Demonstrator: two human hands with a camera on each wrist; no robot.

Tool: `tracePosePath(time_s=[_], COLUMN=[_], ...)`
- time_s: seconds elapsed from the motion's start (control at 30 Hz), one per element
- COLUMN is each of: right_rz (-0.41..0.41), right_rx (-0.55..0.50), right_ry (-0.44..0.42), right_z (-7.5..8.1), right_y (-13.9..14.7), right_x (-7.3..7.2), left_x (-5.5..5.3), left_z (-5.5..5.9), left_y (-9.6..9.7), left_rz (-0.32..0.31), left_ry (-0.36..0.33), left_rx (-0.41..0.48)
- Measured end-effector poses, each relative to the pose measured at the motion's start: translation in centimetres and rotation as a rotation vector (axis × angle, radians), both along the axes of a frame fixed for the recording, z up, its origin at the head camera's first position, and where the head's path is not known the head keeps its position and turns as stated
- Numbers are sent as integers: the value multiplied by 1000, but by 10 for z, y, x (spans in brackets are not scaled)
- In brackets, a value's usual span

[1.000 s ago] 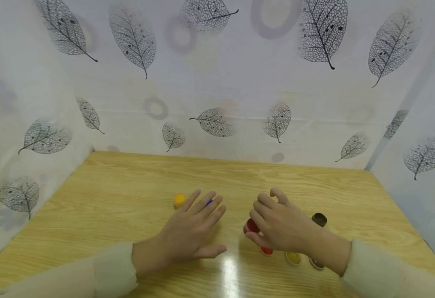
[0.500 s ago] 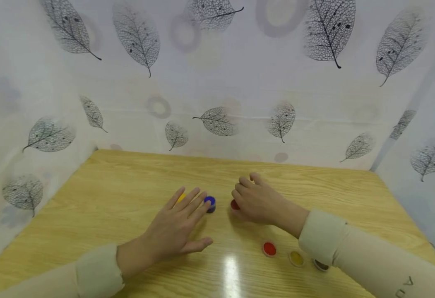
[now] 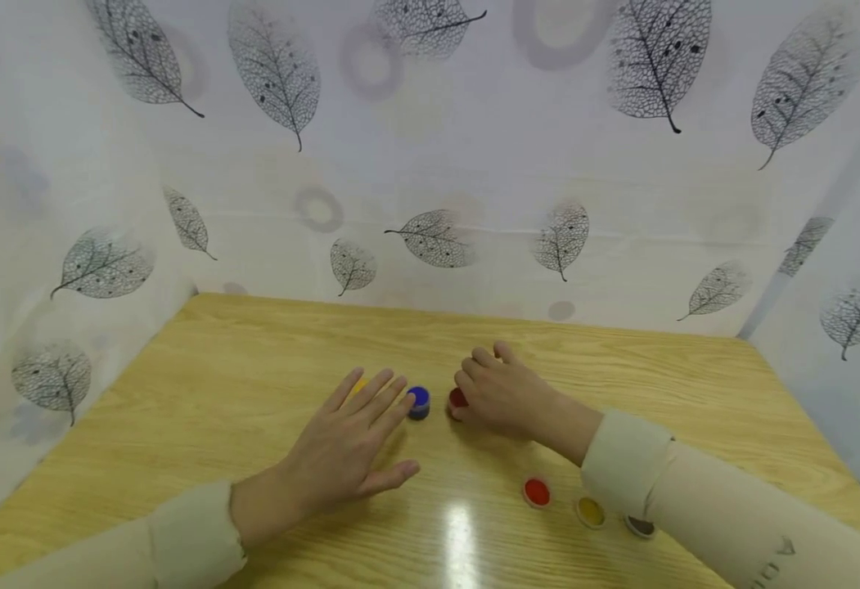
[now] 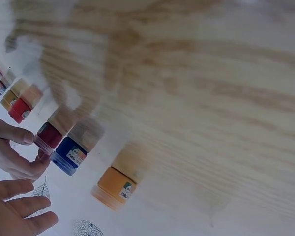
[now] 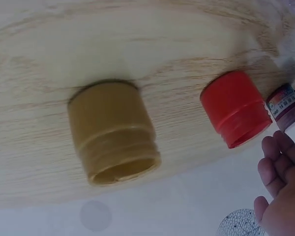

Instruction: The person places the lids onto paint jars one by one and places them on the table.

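My right hand (image 3: pixel 503 394) grips a small dark red paint jar (image 3: pixel 456 401) between thumb and fingers, low over or on the table, just right of the blue paint jar (image 3: pixel 418 402). The left wrist view shows the dark red jar (image 4: pixel 50 136) close beside the blue jar (image 4: pixel 70 153), the thumb at its side. My left hand (image 3: pixel 334 458) is spread palm down with straight fingers, holding nothing. A fingertip appears beside the blue jar; whether they touch I cannot tell. An orange jar (image 4: pixel 116 185) stands apart from the blue one, mostly covered by my left fingers in the head view.
Near the front right are a bright red jar (image 3: pixel 536 492), an ochre jar (image 3: pixel 590 512) and a dark brown jar (image 3: pixel 640 526), partly beneath my right forearm. The wood-grain table (image 3: pixel 253 352) meets a leaf-printed cloth (image 3: pixel 437 147) at the back and sides.
My right hand has carried the dark red jar left and away from me, from beside the bright red jar to the blue jar. My left hand has shifted slightly left, uncovering the blue jar.
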State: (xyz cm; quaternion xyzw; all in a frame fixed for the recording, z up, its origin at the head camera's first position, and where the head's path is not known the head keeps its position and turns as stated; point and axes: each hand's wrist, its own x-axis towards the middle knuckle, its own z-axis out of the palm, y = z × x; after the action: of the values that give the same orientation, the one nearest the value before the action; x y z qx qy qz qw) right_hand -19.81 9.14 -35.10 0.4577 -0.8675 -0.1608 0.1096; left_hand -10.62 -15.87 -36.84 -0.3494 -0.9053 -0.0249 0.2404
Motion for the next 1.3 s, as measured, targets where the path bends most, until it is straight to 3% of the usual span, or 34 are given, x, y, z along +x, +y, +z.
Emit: tracePosePath(time_s=[0.33,0.6,0.93,1.1,1.3], right_rz=[-10,32,18,-17,-19], right_rx=[-96,-174,-131,-113,-120], right_ry=[-19,-12,-29,-86,-93], right_z=[22,30,21,15,4], right_y=[41,83,102,102,102], right_x=[22,50,81,89,92], left_x=[-17,-43,-73,-81,-86], left_z=[4,0,-2,-4,-5], left_y=[29,67,115,129,144], left_rz=[-62,-72,-70,-34,35], left_ry=[17,-3,-136,-173,-254], left_rx=[6,-71,-236,-355,-479])
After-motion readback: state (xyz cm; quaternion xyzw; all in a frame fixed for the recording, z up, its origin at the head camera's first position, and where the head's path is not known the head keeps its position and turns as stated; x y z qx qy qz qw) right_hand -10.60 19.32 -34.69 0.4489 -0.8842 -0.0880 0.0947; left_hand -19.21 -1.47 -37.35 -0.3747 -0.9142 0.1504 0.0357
